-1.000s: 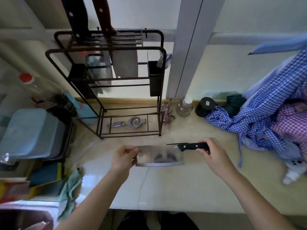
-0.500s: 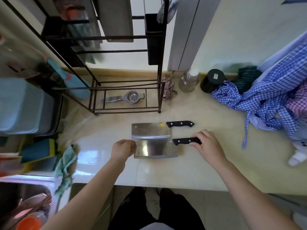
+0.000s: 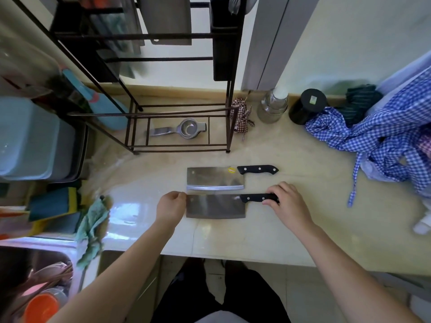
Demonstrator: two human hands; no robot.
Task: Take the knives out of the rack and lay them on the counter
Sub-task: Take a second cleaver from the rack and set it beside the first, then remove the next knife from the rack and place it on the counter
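Pale glossy counter (image 3: 268,231) across centre of frame, seen from above w/ wide-angle bend. Two cleavers flat on it at centre, parallel, blades to left, black riveted handles to right. Far cleaver (image 3: 215,178): untouched, yellow sticker near handle end of blade. Near cleaver (image 3: 215,206): just below far one, blades almost touching along long edges. Left hand (image 3: 171,207) at left end of near blade, fingertips pinching or pressing blade edge; cannot tell which. Right hand (image 3: 288,202) over end of near handle, fingers curled on it in light grip. Bare forearms entering from bottom corners.

Black wire rack (image 3: 177,106) upper centre-left, on counter against wall. Grey blade (image 3: 166,19) hanging in rack at top centre, handle cut off by frame edge. Blurred items beside it at top left, not identifiable. Dark holder (image 3: 222,38) on rack's right side. Metal strainer (image 3: 184,129) lying on counter inside rack base.

Right of rack along wall: small checked cloth bundle (image 3: 241,117), clear jar (image 3: 272,107), black canister (image 3: 306,106). Blue gingham cloth (image 3: 382,136) heaped at right edge. Blue bins (image 3: 30,141) at left edge, teal rag (image 3: 92,226) on counter at lower left, sink (image 3: 35,285) w/ dishes in bottom left corner. Dark trousers and floor tiles at bottom centre.
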